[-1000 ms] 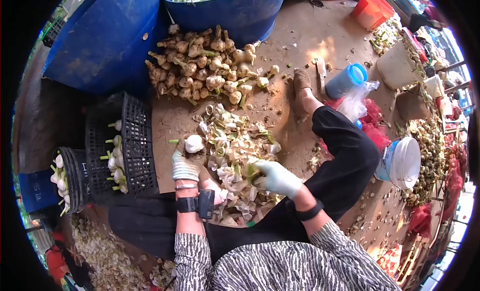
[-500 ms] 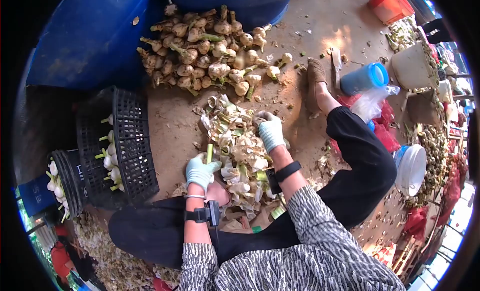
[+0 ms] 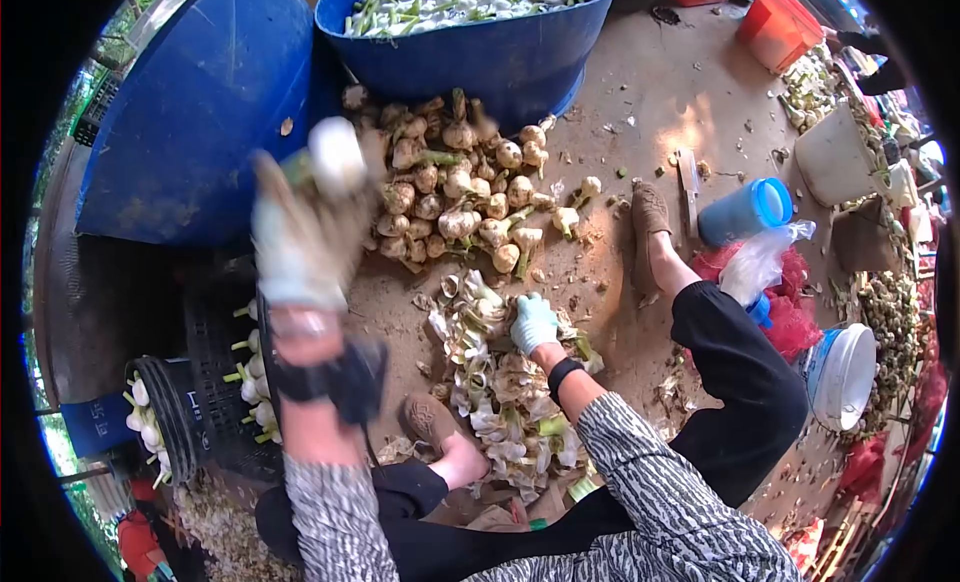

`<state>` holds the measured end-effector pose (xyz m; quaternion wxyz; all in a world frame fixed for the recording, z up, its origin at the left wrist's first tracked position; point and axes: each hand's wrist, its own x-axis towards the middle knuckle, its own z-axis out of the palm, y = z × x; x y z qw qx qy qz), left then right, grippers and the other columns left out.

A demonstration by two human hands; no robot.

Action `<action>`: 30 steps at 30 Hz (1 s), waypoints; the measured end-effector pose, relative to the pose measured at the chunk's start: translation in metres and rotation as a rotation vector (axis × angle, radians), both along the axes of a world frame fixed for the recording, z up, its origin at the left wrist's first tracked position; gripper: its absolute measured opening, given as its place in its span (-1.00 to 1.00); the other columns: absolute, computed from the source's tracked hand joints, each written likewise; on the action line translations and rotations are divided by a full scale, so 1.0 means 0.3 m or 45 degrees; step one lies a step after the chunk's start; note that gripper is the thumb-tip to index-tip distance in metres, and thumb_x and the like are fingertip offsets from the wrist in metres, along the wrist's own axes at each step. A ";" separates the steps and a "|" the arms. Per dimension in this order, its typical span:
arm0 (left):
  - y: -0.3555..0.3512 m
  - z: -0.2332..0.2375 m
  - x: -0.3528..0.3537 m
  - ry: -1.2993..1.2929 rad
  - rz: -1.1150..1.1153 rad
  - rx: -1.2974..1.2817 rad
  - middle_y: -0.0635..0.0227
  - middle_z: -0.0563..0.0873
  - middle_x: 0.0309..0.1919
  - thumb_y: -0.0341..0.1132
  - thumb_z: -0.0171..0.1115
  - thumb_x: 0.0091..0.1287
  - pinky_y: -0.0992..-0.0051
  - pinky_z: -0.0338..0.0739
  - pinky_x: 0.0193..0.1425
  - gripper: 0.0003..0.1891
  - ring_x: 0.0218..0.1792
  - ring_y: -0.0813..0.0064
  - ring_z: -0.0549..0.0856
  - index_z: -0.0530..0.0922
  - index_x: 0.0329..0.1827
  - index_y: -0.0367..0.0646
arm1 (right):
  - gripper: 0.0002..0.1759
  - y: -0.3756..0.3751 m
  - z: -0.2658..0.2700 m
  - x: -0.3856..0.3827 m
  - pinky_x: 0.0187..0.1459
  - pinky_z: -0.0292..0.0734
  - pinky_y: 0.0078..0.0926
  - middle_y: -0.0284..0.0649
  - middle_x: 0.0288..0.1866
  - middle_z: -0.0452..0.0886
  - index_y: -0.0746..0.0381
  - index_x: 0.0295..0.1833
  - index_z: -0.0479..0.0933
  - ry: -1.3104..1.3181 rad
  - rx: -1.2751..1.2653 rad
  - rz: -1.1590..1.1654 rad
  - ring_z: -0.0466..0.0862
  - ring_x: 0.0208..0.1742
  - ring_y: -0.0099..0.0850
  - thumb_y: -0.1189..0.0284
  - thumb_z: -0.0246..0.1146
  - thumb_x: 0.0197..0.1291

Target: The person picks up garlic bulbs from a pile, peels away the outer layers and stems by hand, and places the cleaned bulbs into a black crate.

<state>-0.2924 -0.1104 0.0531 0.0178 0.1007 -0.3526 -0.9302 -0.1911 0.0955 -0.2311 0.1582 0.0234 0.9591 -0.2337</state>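
Note:
My left hand (image 3: pixel 300 247), in a pale glove and smeared by motion, is raised at the left near the blue barrel. Its fingers are closed on a white garlic bulb (image 3: pixel 338 157) with a short green stem. In a light green glove, my right hand (image 3: pixel 535 324) rests at the upper edge of a heap of garlic peelings (image 3: pixel 480 372). Its fingers are curled, and what they hold, if anything, is hidden. Beyond both hands lies a pile of unpeeled garlic bulbs (image 3: pixel 450 197) with brown skins.
A blue tub (image 3: pixel 470 72) of white garlic stands behind the pile. At the left are a large blue barrel (image 3: pixel 200 122) and a black crate (image 3: pixel 215 402) with peeled bulbs. A knife (image 3: pixel 688 187) lies by my foot, near a blue container (image 3: pixel 735 217).
My left hand has swung up and left from my lap, carrying the garlic bulb. The right hand stays by the peelings, fingers now curled down. The view has tilted upward, showing the tub's contents.

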 end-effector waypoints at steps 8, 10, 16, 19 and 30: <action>0.127 -0.114 0.003 -0.099 -0.431 -0.942 0.23 0.67 -0.29 -0.21 0.18 0.23 0.43 0.56 -0.22 -0.74 -0.28 0.38 0.66 0.55 -0.16 -0.22 | -0.71 0.117 0.246 0.020 -0.16 0.49 -0.38 -0.06 -0.27 0.63 0.21 -0.15 0.56 0.010 -0.726 -0.073 0.63 -0.21 -0.22 0.42 0.28 -0.07; 0.173 -0.250 0.206 0.231 -0.658 -1.897 0.15 0.55 0.04 -0.24 0.41 -0.01 0.44 0.41 0.15 -0.37 0.05 0.30 0.55 0.42 0.15 -0.25 | -0.72 0.156 0.428 0.014 -0.22 0.48 -0.47 -0.15 -0.33 0.65 0.25 -0.16 0.56 -0.128 -0.966 -0.053 0.60 -0.33 -0.46 0.43 0.31 -0.05; 0.252 -0.278 0.579 -0.259 -0.597 -1.131 0.34 0.65 -0.21 -0.43 0.45 -0.08 0.59 0.51 -0.10 -0.45 -0.22 0.59 0.58 0.50 0.04 -0.32 | -0.82 0.183 0.646 0.101 -0.38 0.46 -0.63 -0.42 -0.43 0.53 0.32 -0.20 0.51 -0.428 -1.765 -0.485 0.49 -0.45 -0.63 0.45 0.21 0.11; 0.260 -0.281 0.662 -0.372 -0.473 -1.088 0.31 0.65 -0.21 -0.45 0.44 -0.07 0.61 0.53 -0.20 -0.47 -0.28 0.62 0.58 0.50 0.03 -0.33 | -0.86 0.219 0.550 0.136 -0.45 0.51 -0.48 -0.39 -0.55 0.43 0.20 -0.27 0.47 -0.198 -2.466 -1.353 0.46 -0.56 -0.46 0.38 0.21 0.11; 0.328 -0.267 0.799 0.048 -0.320 -1.469 0.32 0.65 -0.20 -0.57 0.30 -0.02 0.61 0.55 -0.22 -0.52 -0.30 0.62 0.60 0.48 0.05 -0.34 | -0.72 0.138 0.687 0.361 -0.43 0.38 -0.65 -0.38 -0.45 0.52 0.31 -0.25 0.56 -0.519 -1.535 -0.270 0.45 -0.44 -0.63 0.27 0.21 0.16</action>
